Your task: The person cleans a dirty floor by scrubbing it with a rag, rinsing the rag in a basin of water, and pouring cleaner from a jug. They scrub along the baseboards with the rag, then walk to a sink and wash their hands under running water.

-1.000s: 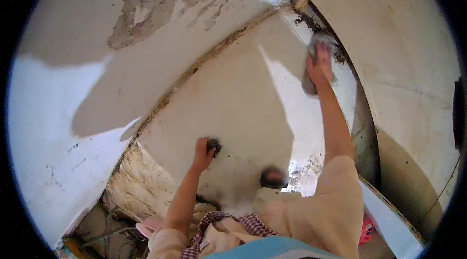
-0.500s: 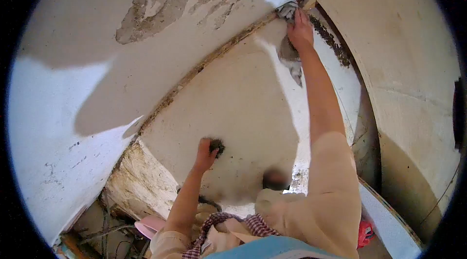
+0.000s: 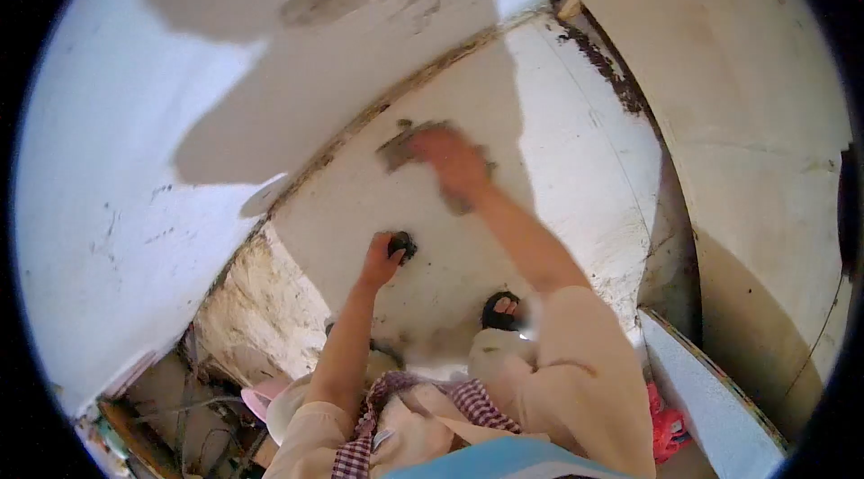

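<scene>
Closed around a dark, crumpled scouring pad or clump (image 3: pixel 402 248), my left hand (image 3: pixel 381 261) is just above the pale board surface (image 3: pixel 432 277). My right hand (image 3: pixel 453 160) presses a grey cloth (image 3: pixel 400 151) on the upper middle of the same surface; motion blurs its fingers. Parts of the cloth stick out to the left of the hand and below it. Dark specks lie on the surface near my left hand.
A stained wall (image 3: pixel 216 110) rises at the left, beyond a dirty seam. A curved panel (image 3: pixel 738 119) stands at the right, with dark debris (image 3: pixel 607 65) along its edge. My sandalled foot (image 3: pixel 502 310) is below. Sticks (image 3: pixel 189 407) and a red bag (image 3: pixel 664 425) lie at the bottom.
My right hand has moved with the cloth from the upper right corner down and left to the middle of the surface. My left hand has shifted slightly upward, still holding the dark pad.
</scene>
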The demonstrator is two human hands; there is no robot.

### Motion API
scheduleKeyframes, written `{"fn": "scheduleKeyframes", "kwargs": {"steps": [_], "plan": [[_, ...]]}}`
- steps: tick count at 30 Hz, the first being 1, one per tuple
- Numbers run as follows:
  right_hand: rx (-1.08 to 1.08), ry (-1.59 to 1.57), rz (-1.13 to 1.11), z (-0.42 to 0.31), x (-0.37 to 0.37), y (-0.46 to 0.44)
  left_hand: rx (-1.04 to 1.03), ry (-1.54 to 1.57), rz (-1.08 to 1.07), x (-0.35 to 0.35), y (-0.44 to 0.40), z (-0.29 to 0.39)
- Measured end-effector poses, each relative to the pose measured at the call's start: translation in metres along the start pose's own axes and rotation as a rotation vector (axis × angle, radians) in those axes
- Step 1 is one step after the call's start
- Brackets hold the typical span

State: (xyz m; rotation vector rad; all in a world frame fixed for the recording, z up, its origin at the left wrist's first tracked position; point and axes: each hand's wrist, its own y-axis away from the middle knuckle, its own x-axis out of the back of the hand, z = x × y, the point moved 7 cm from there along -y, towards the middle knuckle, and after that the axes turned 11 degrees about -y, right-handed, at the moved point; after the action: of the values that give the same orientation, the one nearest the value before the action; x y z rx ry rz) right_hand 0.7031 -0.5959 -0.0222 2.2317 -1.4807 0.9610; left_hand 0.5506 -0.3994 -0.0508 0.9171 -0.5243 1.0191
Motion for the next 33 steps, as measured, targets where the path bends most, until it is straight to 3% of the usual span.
{"fn": "scheduleKeyframes", "kwargs": {"steps": [3, 4, 5, 6, 7, 8, 9, 10, 11, 14, 16, 17, 20, 21, 24, 27, 29, 30, 33], "plan": [[-0.364, 0.389, 0.352, 0.110, 0.088, 0.060, 0.128, 0.045, 0.072, 0.014, 0.019, -0.005], [-0.281, 0.269, 0.606, 0.146, 0.116, 0.102, 0.205, 0.094, 0.113, 0.023, 0.029, -0.005], [-0.700, 0.286, 0.579, 0.201, 0.141, 0.140, 0.279, 0.148, 0.149, 0.030, 0.036, -0.009], [-1.124, 0.522, 0.438, 0.168, 0.171, 0.158, 0.340, 0.235, 0.208, 0.030, 0.038, -0.020], [-1.260, 0.562, 0.498, 0.183, 0.173, 0.186, 0.401, 0.327, 0.261, 0.027, 0.037, -0.031], [-1.225, 0.558, 0.546, 0.181, 0.162, 0.188, 0.461, 0.419, 0.308, 0.024, 0.036, -0.039], [-1.193, 0.554, 0.594, 0.174, 0.145, 0.184, 0.466, 0.484, 0.175, 0.034, 0.027, -0.026], [-1.160, 0.544, 0.645, 0.158, 0.129, 0.173, 0.452, 0.521, 0.191, 0.047, 0.021, -0.011], [-0.995, 0.179, 0.764, 0.121, 0.109, 0.152, 0.436, 0.557, 0.208, 0.057, 0.016, 0.005], [-0.414, 0.184, 0.429, 0.010, 0.002, 0.089, 0.363, 0.649, 0.102, 0.052, -0.008, 0.017], [-0.293, -0.057, -0.084, -0.043, -0.053, 0.075, 0.283, 0.658, 0.091, 0.061, -0.033, 0.033], [-0.393, -0.125, -0.304, -0.040, -0.067, 0.071, 0.256, 0.640, 0.135, 0.068, -0.036, 0.047], [-0.996, -0.830, -0.107, -0.067, -0.018, 0.070, 0.196, 0.773, 0.235, 0.086, -0.036, 0.085], [-1.143, -1.053, 0.127, -0.105, 0.017, 0.066, 0.195, 0.857, 0.263, 0.087, -0.033, 0.093], [-0.949, -0.837, 0.041, -0.134, 0.065, 0.074, 0.198, 1.097, 0.078, 0.060, -0.032, 0.119], [-0.608, -0.135, -0.101, -0.115, 0.073, 0.085, 0.247, 1.059, 0.017, 0.035, -0.038, 0.122], [-0.349, 0.043, -0.061, -0.111, 0.091, 0.078, 0.421, 1.131, -0.045, 0.032, -0.039, 0.141], [-0.225, 0.108, -0.039, -0.119, 0.098, 0.077, 0.342, 1.076, -0.102, 0.032, -0.046, 0.153], [-0.363, -0.064, -0.040, -0.079, 0.108, 0.086, 0.154, 0.907, -0.263, 0.017, -0.064, 0.180]]}}
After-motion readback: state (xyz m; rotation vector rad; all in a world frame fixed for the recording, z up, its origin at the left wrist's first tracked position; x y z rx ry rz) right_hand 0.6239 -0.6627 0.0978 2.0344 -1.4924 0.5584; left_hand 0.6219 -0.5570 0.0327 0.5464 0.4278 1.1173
